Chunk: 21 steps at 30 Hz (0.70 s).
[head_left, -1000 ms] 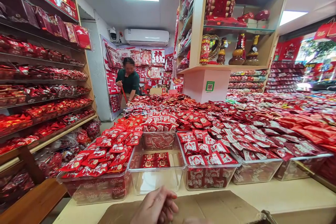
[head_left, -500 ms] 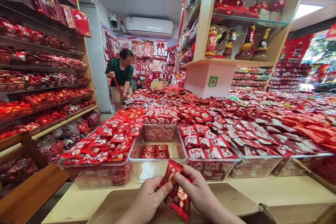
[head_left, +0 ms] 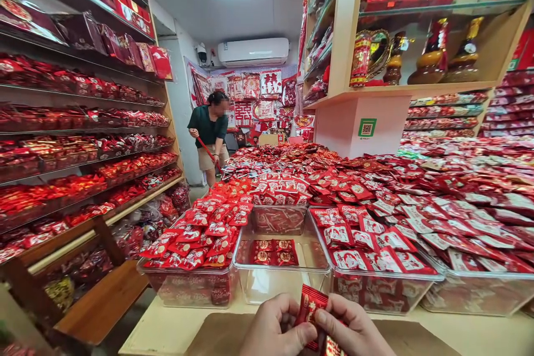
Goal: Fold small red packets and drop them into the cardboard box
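Observation:
At the bottom of the head view, my left hand [head_left: 277, 327] and my right hand [head_left: 352, 325] are closed around small red-and-gold sealed packets. One packet [head_left: 312, 300] stands up between them, pinched by fingers of both hands. A second packet [head_left: 334, 348] shows below my right thumb, partly cut off by the frame. Just beyond my hands is a see-through plastic bin [head_left: 283, 277] with several flat red packets [head_left: 273, 252] printed in gold on its floor.
Left of that bin stands another bin [head_left: 189, 288] heaped with red packets; more full bins [head_left: 384, 289] line the right. Brown cardboard [head_left: 225, 334] lies under my hands. A wooden chair [head_left: 100, 300] is at left. Farther back, a person [head_left: 211, 133] holds a red stick.
The view has shifted, so bins and shelves appear farther right. My hands sit lower and farther right in the frame, still gripping the packets. The person's red stick has tilted lower.

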Motion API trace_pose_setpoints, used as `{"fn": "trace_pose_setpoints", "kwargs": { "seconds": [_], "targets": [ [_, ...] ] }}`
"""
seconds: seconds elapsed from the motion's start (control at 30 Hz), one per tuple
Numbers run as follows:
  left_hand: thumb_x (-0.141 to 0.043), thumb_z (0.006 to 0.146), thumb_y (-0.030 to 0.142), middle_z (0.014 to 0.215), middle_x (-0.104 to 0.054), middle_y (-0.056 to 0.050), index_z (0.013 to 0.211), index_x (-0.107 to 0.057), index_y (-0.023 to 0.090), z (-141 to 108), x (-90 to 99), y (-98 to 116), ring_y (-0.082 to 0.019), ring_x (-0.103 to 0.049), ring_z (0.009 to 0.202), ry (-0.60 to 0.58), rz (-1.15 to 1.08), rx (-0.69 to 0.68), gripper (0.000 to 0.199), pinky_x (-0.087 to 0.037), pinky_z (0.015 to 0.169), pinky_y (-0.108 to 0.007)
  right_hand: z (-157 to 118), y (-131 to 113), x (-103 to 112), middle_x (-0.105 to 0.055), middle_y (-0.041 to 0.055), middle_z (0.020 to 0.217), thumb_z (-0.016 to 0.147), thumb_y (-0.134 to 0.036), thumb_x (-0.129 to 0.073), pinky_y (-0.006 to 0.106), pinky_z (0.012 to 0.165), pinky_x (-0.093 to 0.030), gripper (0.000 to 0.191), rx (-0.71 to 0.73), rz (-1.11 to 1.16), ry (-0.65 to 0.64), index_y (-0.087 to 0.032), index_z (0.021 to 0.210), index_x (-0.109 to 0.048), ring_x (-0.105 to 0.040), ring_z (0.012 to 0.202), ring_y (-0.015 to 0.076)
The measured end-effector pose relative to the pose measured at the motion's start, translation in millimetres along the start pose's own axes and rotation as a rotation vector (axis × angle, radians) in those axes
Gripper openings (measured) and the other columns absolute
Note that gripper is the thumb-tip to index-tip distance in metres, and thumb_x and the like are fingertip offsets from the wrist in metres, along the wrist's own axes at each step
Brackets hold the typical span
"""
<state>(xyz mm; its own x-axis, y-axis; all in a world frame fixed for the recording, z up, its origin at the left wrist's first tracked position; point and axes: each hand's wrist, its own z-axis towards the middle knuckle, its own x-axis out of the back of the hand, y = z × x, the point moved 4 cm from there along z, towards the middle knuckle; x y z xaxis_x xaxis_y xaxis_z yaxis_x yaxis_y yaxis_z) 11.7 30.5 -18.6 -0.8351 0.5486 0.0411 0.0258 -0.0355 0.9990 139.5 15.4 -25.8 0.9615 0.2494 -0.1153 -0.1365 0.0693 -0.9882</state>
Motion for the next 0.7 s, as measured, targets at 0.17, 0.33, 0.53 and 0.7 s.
{"fn": "trace_pose_setpoints", "kwargs": {
  "seconds": [0.17, 0.33, 0.53, 0.7],
  "targets": [
    [-0.066, 0.065, 0.039, 0.078, -0.065, -0.007, 0.087, -0.061, 0.011, -2, -2.4, 5, -0.018, -0.059, 0.072, 0.007, -0.012, -0.015, 0.036, -0.043, 0.066, -0.029, -2, -3, 3, -0.053, 0.001, 0.058, 0.068, -0.045, -0.059, 0.023, 0.057, -0.038, 0.034, -0.009, -0.114, 0.033, -0.013, 0.059, -0.054, -0.047, 0.057, 0.0106],
    [-0.062, 0.066, 0.023, 0.061, -0.048, 0.005, 0.07, -0.048, 0.017, -6, -0.2, 15, -0.01, -0.045, 0.058, 0.089, 0.094, -0.039, 0.016, -0.035, 0.055, -0.021, -1, 6, 5, -0.059, 0.0043, 0.073, 0.065, -0.046, -0.06, 0.024, 0.051, -0.041, 0.034, -0.049, -0.096, 0.033, -0.016, 0.08, -0.061, -0.05, 0.053, 0.0113],
    [-0.054, 0.065, 0.015, 0.069, -0.049, 0.002, 0.067, -0.036, 0.021, -9, -3.8, 21, -0.011, -0.042, 0.057, 0.113, 0.272, -0.06, 0.019, -0.034, 0.053, -0.022, -3, 7, 1, -0.058, 0.0008, 0.064, 0.064, -0.048, -0.061, 0.021, 0.047, -0.04, 0.038, -0.128, 0.122, -0.008, -0.017, 0.085, -0.058, -0.051, 0.049, 0.0098],
    [-0.049, 0.052, 0.001, 0.069, -0.045, 0.002, 0.062, -0.038, 0.021, -10, 0.7, 21, -0.015, -0.038, 0.066, 0.131, 0.419, -0.078, 0.025, -0.03, 0.061, -0.025, -5, 6, 1, -0.049, -0.0031, 0.052, 0.067, -0.056, -0.054, 0.017, 0.039, -0.026, 0.042, -0.242, 0.183, 0.109, -0.014, 0.072, -0.053, -0.039, 0.038, 0.0046]
  ]
}}
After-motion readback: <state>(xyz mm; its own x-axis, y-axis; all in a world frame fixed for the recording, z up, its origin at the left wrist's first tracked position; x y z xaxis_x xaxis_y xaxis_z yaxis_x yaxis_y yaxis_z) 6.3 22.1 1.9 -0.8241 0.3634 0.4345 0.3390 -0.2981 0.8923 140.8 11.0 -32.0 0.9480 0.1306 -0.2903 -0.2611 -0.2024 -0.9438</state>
